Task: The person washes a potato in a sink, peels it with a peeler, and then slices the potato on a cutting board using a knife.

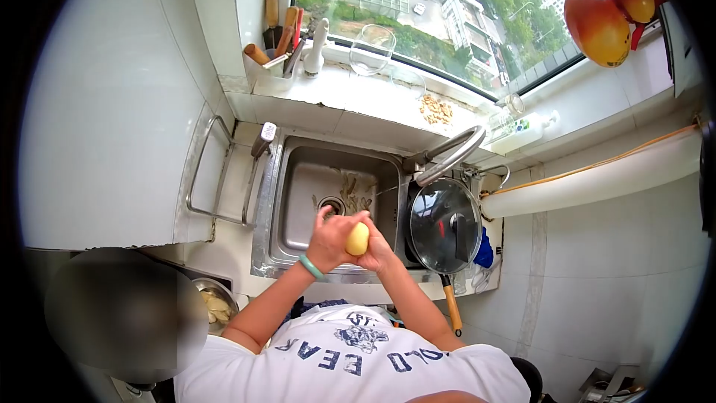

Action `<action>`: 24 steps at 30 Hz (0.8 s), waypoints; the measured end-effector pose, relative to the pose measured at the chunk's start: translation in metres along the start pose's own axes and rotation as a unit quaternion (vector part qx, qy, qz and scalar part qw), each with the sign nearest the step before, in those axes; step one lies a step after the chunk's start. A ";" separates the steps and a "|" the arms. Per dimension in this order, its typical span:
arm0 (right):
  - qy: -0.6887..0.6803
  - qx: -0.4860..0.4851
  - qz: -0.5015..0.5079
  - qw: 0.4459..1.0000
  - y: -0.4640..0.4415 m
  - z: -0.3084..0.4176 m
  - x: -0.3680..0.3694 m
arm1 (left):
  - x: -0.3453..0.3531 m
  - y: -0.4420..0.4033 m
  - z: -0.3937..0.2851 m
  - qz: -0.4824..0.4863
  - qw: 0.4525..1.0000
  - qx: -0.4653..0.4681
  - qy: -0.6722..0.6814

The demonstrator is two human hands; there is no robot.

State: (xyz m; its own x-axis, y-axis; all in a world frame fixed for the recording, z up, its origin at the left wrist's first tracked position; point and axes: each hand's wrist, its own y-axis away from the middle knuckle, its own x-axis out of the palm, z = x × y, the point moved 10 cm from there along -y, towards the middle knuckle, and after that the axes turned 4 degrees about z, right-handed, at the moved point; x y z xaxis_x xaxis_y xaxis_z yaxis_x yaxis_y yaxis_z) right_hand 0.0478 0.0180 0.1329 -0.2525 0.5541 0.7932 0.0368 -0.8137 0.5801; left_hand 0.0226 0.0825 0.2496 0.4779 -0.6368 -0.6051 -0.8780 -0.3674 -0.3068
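Note:
A peeled yellow potato [358, 239] is held between my two hands over the front edge of the sink. My left hand [330, 241], with a pale green bracelet at its wrist, is closed against the potato's left side. From the right, the fingers of my right hand [379, 248] wrap round it; part of that hand is hidden behind the potato. Brownish peelings [354, 194] lie in the steel sink [302, 172] near the drain [332, 205]. At the lower left, a metal bowl [233, 297] contains pale peeled pieces [216, 306].
A lidded pan [440, 224] stands right of the sink, its wooden handle [453, 306] jutting forward. Above it arches the faucet [459, 153]. A utensil holder [268, 78] and glass bowl [372, 49] occupy the sill. A dark blurred round shape [123, 313] covers the lower left.

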 end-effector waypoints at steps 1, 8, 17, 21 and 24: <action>-0.028 -0.005 -0.027 0.999 0.002 0.002 -0.006 | 0.002 -0.001 -0.009 -0.008 0.999 0.038 -0.016; 0.136 -0.064 -0.034 0.988 0.036 0.053 0.001 | -0.005 -0.015 0.011 0.211 0.927 -0.039 0.307; 0.351 -0.083 0.158 0.919 0.059 0.081 0.075 | 0.064 0.012 0.118 0.379 0.848 -0.320 -0.185; 0.928 0.035 -0.194 0.316 0.019 0.116 -0.037 | 0.088 0.030 0.079 0.162 0.947 -0.277 0.026; 0.882 -0.015 -0.109 0.459 -0.001 0.108 -0.071 | 0.113 0.052 0.078 0.151 0.936 -0.312 -0.068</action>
State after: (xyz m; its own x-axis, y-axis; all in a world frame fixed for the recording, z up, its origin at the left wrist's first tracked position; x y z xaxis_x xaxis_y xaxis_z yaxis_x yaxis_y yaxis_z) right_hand 0.1699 -0.0016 0.0958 -0.6385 -0.3596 -0.6805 -0.1811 -0.7891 0.5869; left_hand 0.0291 0.0441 0.1079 0.1657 -0.6989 -0.6958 -0.7659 -0.5356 0.3557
